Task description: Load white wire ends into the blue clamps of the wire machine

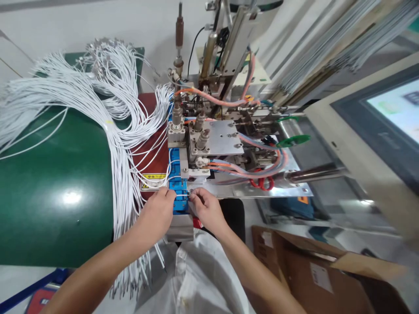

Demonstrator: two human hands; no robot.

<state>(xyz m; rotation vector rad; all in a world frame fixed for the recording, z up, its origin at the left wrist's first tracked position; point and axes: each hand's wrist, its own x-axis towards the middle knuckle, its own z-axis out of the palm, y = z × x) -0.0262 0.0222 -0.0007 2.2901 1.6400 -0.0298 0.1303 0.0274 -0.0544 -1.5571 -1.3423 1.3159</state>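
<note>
Both hands meet at the near end of a blue fixture (179,192) on a small machine (216,139). My left hand (157,213) is closed in a pinch on a white wire at the fixture's left edge. My right hand (206,210) pinches at the fixture's right edge; what it holds is too small to name. A thick bundle of white wires (121,157) drapes over the green surface (55,192) just left of my left hand, its ends hanging down past the edge.
The machine carries orange and blue hoses (262,172), metal cylinders and a steel plate. A monitor (389,117) stands at the right. An open cardboard box (324,274) sits low right. A white plastic bag (199,279) lies below my hands.
</note>
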